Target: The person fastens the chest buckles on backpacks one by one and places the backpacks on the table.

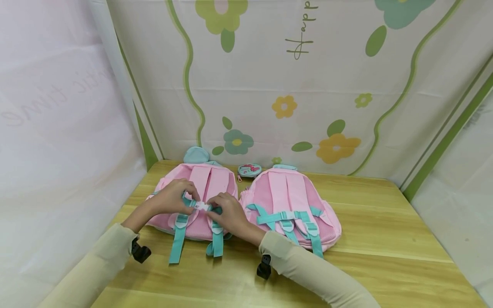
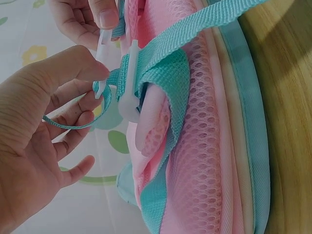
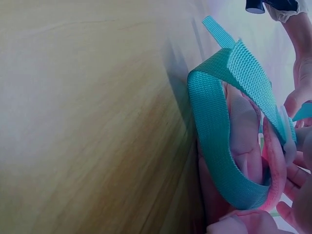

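Note:
A pink backpack (image 1: pixel 169 182) with teal straps lies back panel up on the left of the table. Above its shoulder straps, a white side-release buckle (image 1: pixel 202 206) is held between both hands. My left hand (image 1: pixel 174 197) pinches its left end with thumb and fingers, where a loop of teal webbing (image 2: pixel 73 126) hangs. At the other end, my right hand (image 1: pixel 230 214) grips the buckle and its teal strap. The buckle's parts meet or nearly meet between the fingertips; I cannot tell whether they are clicked together. White strap adjusters (image 1: pixel 181 220) sit just below the hands.
A second pink backpack (image 1: pixel 259 194) lies to the right, its teal chest strap (image 1: pixel 265 219) buckled across. Behind them sits a small round teal pouch (image 1: pixel 249 170). Teal strap ends (image 1: pixel 177 246) trail onto the wooden table (image 1: pixel 385 239). Printed cloth walls (image 1: pixel 246 77) enclose the table.

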Tool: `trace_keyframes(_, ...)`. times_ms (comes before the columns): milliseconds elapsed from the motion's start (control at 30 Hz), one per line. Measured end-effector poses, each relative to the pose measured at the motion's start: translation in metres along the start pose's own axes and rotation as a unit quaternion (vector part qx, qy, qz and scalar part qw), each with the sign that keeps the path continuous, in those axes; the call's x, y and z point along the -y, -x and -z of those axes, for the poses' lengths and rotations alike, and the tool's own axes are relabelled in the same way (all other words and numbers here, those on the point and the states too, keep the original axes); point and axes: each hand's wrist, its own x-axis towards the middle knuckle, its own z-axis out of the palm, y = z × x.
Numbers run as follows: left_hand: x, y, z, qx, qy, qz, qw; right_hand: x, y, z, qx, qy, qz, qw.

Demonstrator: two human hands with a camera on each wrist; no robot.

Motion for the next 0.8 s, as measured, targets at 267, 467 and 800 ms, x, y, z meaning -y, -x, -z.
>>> trace_keyframes(267, -0.0013, -0.0006, 0.001, 0.001, -0.007, -0.003, 1.0, -0.0008, -0.001, -0.0005, -0.003, 0.0, 0.006, 1.0)
trace_keyframes(467, -0.0006, -0.0012, 0.0004, 0.0, -0.004, -0.006, 1.0, -0.0005, -0.0012, -0.001, -0.012, 0.011, 0.008, 0.9998)
trace_keyframes(800, -0.0013, -0.0001, -0.0008, 0.003, 0.004, -0.003, 1.0, -0.0002, -0.0003, -0.0032, -0.035, 0.048, 0.03, 0.9977)
